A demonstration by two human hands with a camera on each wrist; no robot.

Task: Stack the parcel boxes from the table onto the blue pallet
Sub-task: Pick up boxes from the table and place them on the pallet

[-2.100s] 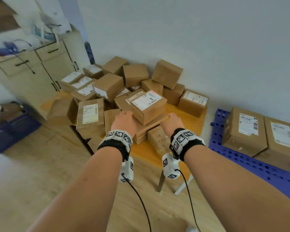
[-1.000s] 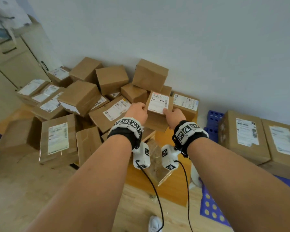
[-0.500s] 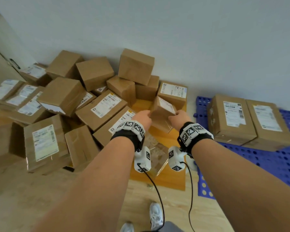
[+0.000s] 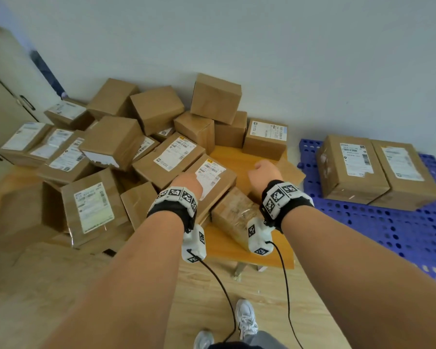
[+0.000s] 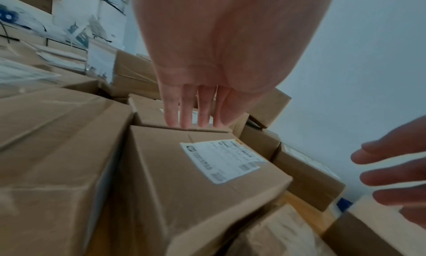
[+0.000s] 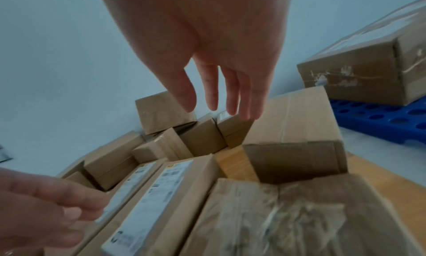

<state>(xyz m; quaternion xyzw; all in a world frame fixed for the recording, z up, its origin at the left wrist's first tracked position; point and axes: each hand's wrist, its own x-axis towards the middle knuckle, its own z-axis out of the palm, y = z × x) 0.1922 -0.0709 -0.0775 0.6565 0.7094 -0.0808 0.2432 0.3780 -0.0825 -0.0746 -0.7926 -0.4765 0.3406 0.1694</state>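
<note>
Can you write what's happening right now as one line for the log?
left hand: open, fingertips on labelled box | right hand: open, empty | blue pallet: two boxes

Both bare forearms reach forward and down side by side, each wrist wrapped in a black band with white coded marker tiles and a small white camera unit hanging beneath on a black cable. The left hand (image 5: 207,59) hangs palm down with its fingers (image 5: 184,110) straight and close together, the tips pointing downward, gripping nothing. The right hand (image 6: 219,50) is likewise loose and empty, its fingers (image 6: 232,96) extended and slightly spread with the thumb set apart, and the two hands sit near each other without touching.
</note>
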